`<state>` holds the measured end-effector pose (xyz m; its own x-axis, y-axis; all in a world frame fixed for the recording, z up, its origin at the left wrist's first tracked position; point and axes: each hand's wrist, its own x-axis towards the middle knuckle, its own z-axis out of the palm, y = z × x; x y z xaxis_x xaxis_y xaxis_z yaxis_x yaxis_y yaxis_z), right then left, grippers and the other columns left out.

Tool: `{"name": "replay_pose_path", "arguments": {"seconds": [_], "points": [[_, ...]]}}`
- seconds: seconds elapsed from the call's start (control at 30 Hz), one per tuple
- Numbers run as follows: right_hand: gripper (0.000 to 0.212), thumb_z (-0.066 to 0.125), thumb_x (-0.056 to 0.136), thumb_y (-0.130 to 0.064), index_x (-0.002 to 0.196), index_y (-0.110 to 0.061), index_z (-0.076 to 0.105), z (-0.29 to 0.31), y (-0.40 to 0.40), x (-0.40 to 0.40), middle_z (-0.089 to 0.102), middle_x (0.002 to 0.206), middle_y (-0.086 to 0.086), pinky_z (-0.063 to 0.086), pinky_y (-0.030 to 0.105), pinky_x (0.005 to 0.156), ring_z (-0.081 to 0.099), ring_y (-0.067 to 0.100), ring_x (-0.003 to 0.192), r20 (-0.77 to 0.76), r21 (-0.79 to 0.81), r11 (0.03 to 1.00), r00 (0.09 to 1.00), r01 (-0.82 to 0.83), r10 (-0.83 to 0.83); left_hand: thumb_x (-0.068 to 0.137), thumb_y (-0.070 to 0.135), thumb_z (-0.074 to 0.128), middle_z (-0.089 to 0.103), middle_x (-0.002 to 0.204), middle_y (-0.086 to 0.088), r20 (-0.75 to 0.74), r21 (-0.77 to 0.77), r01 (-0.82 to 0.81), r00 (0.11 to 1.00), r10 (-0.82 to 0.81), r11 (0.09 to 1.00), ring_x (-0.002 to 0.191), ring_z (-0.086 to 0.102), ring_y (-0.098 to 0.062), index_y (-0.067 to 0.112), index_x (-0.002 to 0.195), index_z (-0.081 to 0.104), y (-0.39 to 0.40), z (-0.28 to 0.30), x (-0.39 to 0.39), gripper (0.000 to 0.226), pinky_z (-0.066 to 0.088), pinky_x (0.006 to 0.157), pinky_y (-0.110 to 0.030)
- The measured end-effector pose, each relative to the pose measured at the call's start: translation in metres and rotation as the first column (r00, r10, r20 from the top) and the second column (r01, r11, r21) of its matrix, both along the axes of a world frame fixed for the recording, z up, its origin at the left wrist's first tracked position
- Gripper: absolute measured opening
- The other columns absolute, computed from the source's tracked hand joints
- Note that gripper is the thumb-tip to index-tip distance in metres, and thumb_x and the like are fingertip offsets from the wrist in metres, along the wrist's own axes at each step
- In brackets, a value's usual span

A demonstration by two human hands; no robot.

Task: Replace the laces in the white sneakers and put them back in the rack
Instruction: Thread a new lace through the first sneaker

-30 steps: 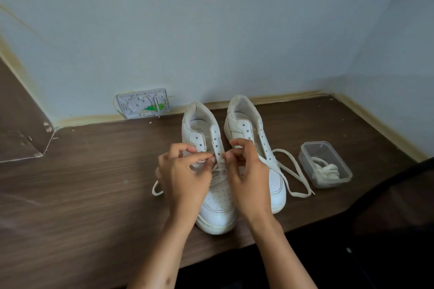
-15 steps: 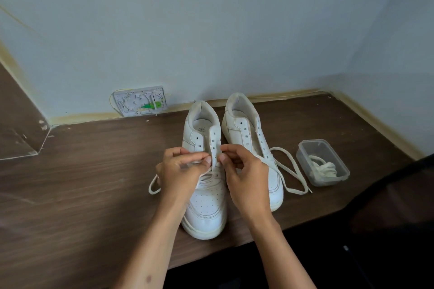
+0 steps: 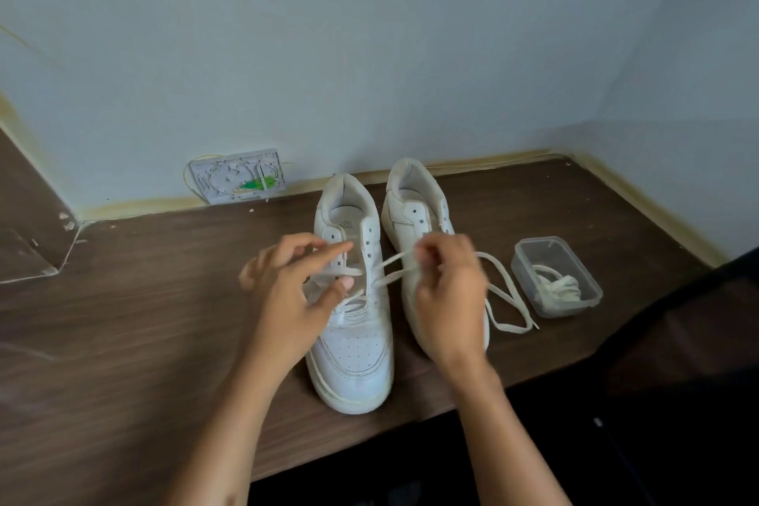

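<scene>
Two white sneakers stand side by side on the brown table, toes toward me. The left sneaker [image 3: 354, 357] has a white lace [image 3: 392, 277] threaded through its lower eyelets. My left hand [image 3: 293, 296] pinches one lace end over the left eyelet row. My right hand [image 3: 445, 296] grips the other lace end, drawn out to the right across the right sneaker [image 3: 410, 197], which it partly hides. The lace's loose tail [image 3: 507, 300] loops on the table to the right. Both hands are motion-blurred.
A clear plastic box [image 3: 583, 292] with a bundled white lace inside sits right of the shoes. A white plate with wires [image 3: 236, 176] leans on the back wall. The table's front edge [image 3: 369, 448] runs just below the shoes; a dark shape lies at right.
My hands were close together pinching the lace at the left sneaker's eyelets. They have moved apart, the right hand drawing the lace out to the right.
</scene>
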<state>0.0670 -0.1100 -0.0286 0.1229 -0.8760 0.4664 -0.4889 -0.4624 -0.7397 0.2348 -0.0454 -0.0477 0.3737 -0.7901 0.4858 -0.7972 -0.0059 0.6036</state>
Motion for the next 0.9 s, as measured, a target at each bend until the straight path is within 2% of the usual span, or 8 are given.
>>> {"name": "replay_pose_path", "arguments": {"seconds": [0.1,0.2,0.3,0.4,0.53,0.63,0.77,0.9], "points": [[0.021,0.057,0.093,-0.001,0.096,-0.022,0.059,0.012,-0.018,-0.033,0.06,0.101,0.002,0.042,0.007,0.073,0.055,0.003,0.085,0.202,0.068,0.964,0.943,0.257,-0.265,0.076,0.071,0.054,0.049,0.128,0.021,0.048,0.065,0.032,0.998,-0.035,0.997,0.114,0.042,-0.003,0.043,0.133,0.054,0.012,0.003,0.004,0.064,0.024,0.099,-0.035],[0.009,0.061,0.094,-0.01,0.098,-0.018,0.062,0.011,-0.022,-0.046,0.056,0.103,-0.002,0.046,0.016,0.08,0.055,0.008,0.088,0.159,0.064,0.94,0.926,0.336,-0.342,0.076,0.078,0.047,0.041,0.139,0.021,0.058,0.164,0.092,0.993,-0.103,0.982,0.121,0.035,0.002,0.038,0.145,0.041,0.025,-0.001,-0.004,0.079,0.025,0.101,-0.032],[0.014,0.064,0.094,-0.022,0.107,-0.02,0.067,0.006,-0.017,-0.032,0.055,0.106,-0.008,0.044,0.021,0.085,0.054,0.013,0.095,-0.001,-0.035,0.994,0.995,0.104,-0.104,0.08,0.075,0.043,0.031,0.149,0.02,0.046,0.193,0.146,0.986,-0.158,0.97,0.119,0.024,0.013,0.034,0.149,0.034,0.031,-0.006,-0.011,0.081,0.028,0.103,-0.03],[0.013,0.064,0.093,-0.035,0.1,-0.025,0.07,-0.004,-0.009,-0.009,0.06,0.099,-0.014,0.036,0.027,0.085,0.045,0.013,0.095,-0.241,-0.054,0.98,0.955,-0.192,0.174,0.082,0.073,0.045,0.03,0.15,0.02,0.004,0.182,0.166,0.986,-0.169,0.969,0.124,0.027,0.01,0.034,0.149,0.034,0.032,-0.007,-0.009,0.079,0.03,0.106,-0.029],[0.006,0.064,0.092,-0.022,0.092,-0.021,0.07,-0.012,-0.001,0.004,0.057,0.082,-0.019,0.038,0.034,0.08,0.045,0.014,0.083,-0.261,-0.117,0.963,0.943,-0.243,0.206,0.089,0.065,0.048,0.039,0.148,0.013,0.123,0.117,0.228,0.962,-0.242,0.967,0.134,0.038,-0.006,0.025,0.144,0.046,0.037,-0.004,-0.018,0.068,0.032,0.11,-0.033],[0.008,0.068,0.089,-0.013,0.087,-0.02,0.072,-0.004,-0.006,-0.008,0.064,0.081,-0.014,0.044,0.031,0.076,0.052,0.012,0.082,-0.156,-0.11,0.981,0.977,-0.16,0.142,0.097,0.052,0.048,0.043,0.148,0.013,0.193,0.12,0.403,0.887,-0.42,0.907,0.137,0.038,-0.008,0.024,0.138,0.055,0.041,-0.008,-0.028,0.05,0.035,0.111,-0.036],[0.014,0.067,0.091,-0.013,0.087,-0.027,0.066,0.011,-0.022,-0.042,0.064,0.084,-0.011,0.054,0.033,0.076,0.062,0.009,0.082,0.195,0.078,0.981,0.962,0.177,-0.189,0.103,0.044,0.041,0.037,0.154,0.009,0.253,0.202,0.484,0.814,-0.523,0.851,0.148,0.02,-0.009,0.019,0.142,0.051,0.049,-0.014,-0.027,0.048,0.016,0.121,-0.033],[0.014,0.064,0.093,-0.024,0.107,-0.02,0.067,0.012,-0.027,-0.059,0.058,0.108,-0.008,0.042,0.029,0.089,0.053,0.018,0.108,0.089,0.005,0.935,0.931,0.355,-0.354,0.103,0.047,0.042,0.028,0.159,0.006,0.283,0.276,0.514,0.764,-0.58,0.812,0.149,0.013,-0.008,0.02,0.149,0.038,0.055,-0.019,-0.035,0.054,0.007,0.122,-0.032]]}}
